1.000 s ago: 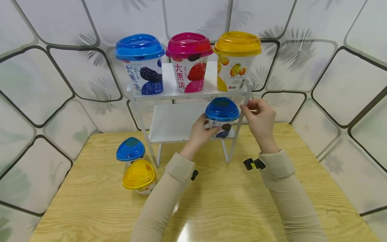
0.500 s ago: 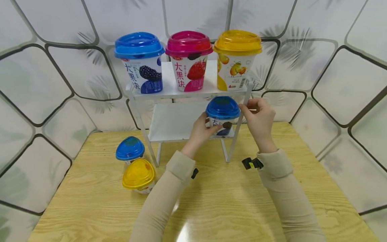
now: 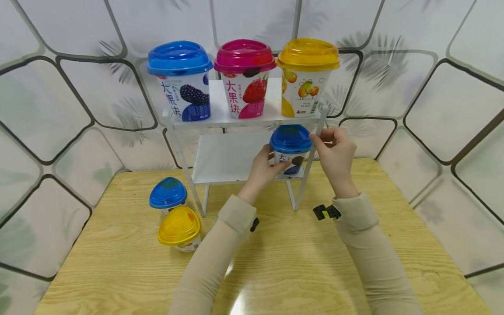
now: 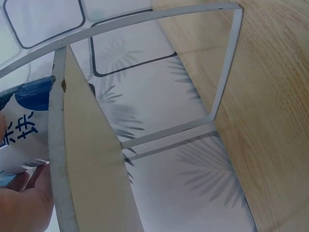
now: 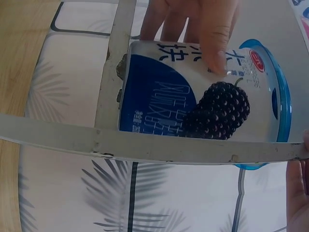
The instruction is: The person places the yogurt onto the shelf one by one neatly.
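blue-lidded cup (image 3: 291, 146), upright, long axis vertical, gripped by left hand (image 3: 262, 169)

The left arm (image 3: 214, 258) and right arm (image 3: 372, 258) reached forward. The left hand (image 3: 263, 169) gripped, thumb (image 5: 216, 41) in front, fingers (image 5: 172, 24) behind; the right hand (image 3: 337, 153), slightly higher, had its fingers bent toward the thumb.
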Demonstrator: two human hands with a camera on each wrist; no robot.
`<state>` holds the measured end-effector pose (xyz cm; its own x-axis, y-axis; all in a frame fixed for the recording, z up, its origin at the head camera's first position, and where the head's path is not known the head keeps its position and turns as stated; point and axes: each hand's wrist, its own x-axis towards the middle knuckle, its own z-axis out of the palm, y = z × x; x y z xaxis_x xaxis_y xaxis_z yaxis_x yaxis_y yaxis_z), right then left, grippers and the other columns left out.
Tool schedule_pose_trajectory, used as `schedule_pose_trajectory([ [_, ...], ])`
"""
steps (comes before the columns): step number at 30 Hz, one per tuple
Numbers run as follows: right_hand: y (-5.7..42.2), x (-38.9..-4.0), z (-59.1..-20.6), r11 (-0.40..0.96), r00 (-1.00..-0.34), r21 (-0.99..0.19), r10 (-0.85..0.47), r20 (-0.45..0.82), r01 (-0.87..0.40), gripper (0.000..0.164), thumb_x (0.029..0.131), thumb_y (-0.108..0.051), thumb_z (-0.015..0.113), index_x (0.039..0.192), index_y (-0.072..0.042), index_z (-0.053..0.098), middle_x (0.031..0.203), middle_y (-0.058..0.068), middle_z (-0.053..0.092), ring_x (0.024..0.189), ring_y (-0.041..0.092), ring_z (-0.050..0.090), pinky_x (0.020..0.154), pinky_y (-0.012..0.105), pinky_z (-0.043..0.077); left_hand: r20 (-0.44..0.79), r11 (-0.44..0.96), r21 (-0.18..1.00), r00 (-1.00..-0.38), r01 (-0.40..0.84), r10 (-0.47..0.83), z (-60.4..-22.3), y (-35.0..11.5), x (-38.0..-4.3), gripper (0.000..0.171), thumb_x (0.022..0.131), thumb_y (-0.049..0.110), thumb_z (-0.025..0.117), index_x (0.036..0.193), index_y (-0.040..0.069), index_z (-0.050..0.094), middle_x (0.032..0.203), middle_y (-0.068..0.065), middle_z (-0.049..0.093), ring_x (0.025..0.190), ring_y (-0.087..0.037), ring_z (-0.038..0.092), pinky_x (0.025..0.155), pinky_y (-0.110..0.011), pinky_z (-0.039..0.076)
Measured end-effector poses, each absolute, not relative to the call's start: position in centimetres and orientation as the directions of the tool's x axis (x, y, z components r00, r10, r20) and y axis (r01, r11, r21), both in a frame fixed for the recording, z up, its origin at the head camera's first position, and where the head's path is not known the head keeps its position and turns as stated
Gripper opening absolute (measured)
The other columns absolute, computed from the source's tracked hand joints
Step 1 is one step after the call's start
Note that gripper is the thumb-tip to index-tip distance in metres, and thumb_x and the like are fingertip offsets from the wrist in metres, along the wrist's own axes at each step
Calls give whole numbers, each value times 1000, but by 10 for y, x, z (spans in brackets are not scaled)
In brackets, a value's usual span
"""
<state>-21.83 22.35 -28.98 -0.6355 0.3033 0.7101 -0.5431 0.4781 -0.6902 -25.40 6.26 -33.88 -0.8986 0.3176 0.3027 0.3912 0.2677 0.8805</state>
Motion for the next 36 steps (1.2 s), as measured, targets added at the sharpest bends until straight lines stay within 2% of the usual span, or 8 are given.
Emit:
schedule_pose_trajectory([
  [9, 222, -216, -290, 491, -650, -699, 304, 697, -520, 20, 77, -8, 68, 83, 8, 58, 78, 13, 60, 67, 2, 56, 61, 16, 48, 284, 278, 883, -901, 379, 328, -345, 63, -257, 53, 83, 19, 63, 126, 3, 37, 126, -13, 45, 114, -27, 45, 87, -35, 44],
  [24, 223, -218, -291, 513, -631, -680, 303, 714, -524, 19, 77, -8, 68, 82, 8, 59, 78, 13, 60, 67, 0, 56, 62, 16, 48, 302, 295, 866, -892, 404, 336, -345, 64, -257, 48, 85, 17, 60, 124, 1, 38, 122, -15, 47, 113, -28, 46, 87, -35, 43],
  [36, 223, -218, -291, 511, -638, -690, 311, 705, -513, 21, 77, -10, 68, 82, 8, 59, 78, 13, 61, 67, 0, 56, 62, 15, 48, 315, 286, 866, -893, 409, 321, -345, 47, -244, 58, 84, 18, 61, 132, 1, 33, 133, -13, 39, 117, -23, 42, 90, -34, 41],
])
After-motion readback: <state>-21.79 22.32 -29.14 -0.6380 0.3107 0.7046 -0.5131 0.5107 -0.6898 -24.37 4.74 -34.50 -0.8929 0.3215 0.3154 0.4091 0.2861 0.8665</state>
